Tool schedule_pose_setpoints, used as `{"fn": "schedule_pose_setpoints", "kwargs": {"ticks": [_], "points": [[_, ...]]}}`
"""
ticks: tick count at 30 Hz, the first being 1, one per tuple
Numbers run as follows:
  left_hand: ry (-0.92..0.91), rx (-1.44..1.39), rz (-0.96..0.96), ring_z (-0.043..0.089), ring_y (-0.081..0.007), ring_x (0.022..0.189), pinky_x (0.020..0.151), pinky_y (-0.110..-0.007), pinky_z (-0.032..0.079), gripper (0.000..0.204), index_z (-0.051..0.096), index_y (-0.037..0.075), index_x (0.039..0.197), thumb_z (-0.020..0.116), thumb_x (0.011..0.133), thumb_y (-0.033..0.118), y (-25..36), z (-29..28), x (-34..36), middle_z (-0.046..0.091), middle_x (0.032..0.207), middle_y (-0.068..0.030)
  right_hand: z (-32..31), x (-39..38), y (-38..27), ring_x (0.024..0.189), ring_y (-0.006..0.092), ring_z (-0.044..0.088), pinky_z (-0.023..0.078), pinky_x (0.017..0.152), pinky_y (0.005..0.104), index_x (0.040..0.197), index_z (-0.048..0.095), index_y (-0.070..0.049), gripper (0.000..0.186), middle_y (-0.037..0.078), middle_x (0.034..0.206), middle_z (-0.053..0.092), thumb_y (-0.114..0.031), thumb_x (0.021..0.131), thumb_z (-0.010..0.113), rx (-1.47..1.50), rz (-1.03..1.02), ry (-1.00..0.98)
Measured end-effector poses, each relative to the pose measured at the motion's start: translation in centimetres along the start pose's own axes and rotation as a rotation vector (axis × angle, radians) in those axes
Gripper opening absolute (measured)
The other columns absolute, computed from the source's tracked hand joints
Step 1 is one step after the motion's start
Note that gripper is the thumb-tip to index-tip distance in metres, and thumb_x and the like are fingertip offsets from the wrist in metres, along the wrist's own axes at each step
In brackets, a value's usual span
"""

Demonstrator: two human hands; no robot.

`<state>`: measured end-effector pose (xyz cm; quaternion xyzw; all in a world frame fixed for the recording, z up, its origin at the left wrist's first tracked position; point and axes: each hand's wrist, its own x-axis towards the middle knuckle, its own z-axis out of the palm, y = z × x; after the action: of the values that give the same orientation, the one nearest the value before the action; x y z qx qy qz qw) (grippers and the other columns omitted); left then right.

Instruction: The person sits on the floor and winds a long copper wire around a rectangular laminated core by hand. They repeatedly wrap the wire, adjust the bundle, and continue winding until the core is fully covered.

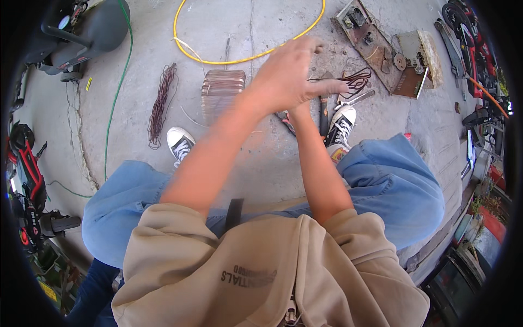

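— Pinched between the fingers of the left hand [291,76], is a thin dark strand being held?

— So it appears: a strand leading to the tangle of dark wire [357,82] is being gripped by the left hand, with the palm loosely curled. The right hand [298,111] is largely being hidden beneath the left one, so whether it is clenched or released cannot be told.

— Where is the tangle being kept?

— It is being held just above the concrete floor [136,43], toward its far right part, beside the rusty board of parts [376,46] and ahead of the right shoe [341,124].

— What is being judged as done?

— A long skein of reddish wire [160,103] is lying stretched out on the floor to the left, and a block of copper-coloured windings [222,92] is standing just beside it. These are being taken as wire already pulled and laid aside.

— And what is being left?

— The dark tangle is not yet being straightened, so the sorting is being judged as roughly midway. Pliers with dark handles [323,117] are lying near the hands, untouched.
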<state>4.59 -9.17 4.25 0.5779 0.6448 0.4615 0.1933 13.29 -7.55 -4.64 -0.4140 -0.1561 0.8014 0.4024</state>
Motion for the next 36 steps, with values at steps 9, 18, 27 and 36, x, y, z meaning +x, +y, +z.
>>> {"fn": "schedule_pose_setpoints", "kwargs": {"ticks": [9, 18, 27, 36], "points": [[0.463, -0.825, -1.045, 0.057, -0.0250, 0.112, 0.098, -0.037, 0.044, 0.041, 0.043, -0.006, 0.131, 0.049, 0.097, 0.015, -21.0, -10.5, -13.0, 0.059, 0.123, -0.0182, -6.5, 2.7, 4.7, 0.055, 0.0167, 0.056, 0.040, 0.047, 0.0286, 0.089, 0.060, 0.004, 0.028, 0.018, 0.087, 0.067, -0.023, 0.095, 0.054, -0.449, 0.170, 0.043], [0.086, -0.990, -1.026, 0.054, -0.0204, 0.116, 0.099, -0.032, 0.042, 0.049, 0.042, -0.004, 0.136, 0.057, 0.093, 0.015, -22.2, -4.9, -18.0, 0.054, 0.131, -0.0127, -5.5, 3.6, 10.3, 0.059, 0.0147, 0.051, 0.037, 0.050, 0.0269, 0.089, 0.056, -0.002, 0.020, 0.010, 0.083, 0.062, -0.021, 0.096, 0.053, -0.148, 0.341, 0.022], [0.353, -0.278, -0.915, 0.066, -0.0216, 0.087, 0.079, -0.032, 0.051, 0.049, 0.056, -0.004, 0.123, 0.057, 0.096, 0.037, -25.8, -2.6, -19.1, 0.068, 0.101, -0.0140, -6.4, 4.0, 5.7, 0.059, 0.0109, 0.048, 0.031, 0.046, 0.0240, 0.089, 0.057, -0.013, 0.016, 0.001, 0.077, 0.058, -0.025, 0.090, 0.067, -0.201, 0.300, 0.098], [0.771, -1.176, -1.220, 0.059, -0.0246, 0.107, 0.095, -0.039, 0.046, 0.064, 0.045, -0.004, 0.132, 0.054, 0.095, 0.047, -24.1, -3.0, -19.1, 0.060, 0.120, -0.0191, -6.3, 3.4, 9.5, 0.062, 0.0130, 0.057, 0.051, 0.050, 0.0204, 0.091, 0.061, 0.000, 0.013, 0.006, 0.079, 0.062, -0.011, 0.089, 0.066, -0.127, 0.371, 0.254]]}}
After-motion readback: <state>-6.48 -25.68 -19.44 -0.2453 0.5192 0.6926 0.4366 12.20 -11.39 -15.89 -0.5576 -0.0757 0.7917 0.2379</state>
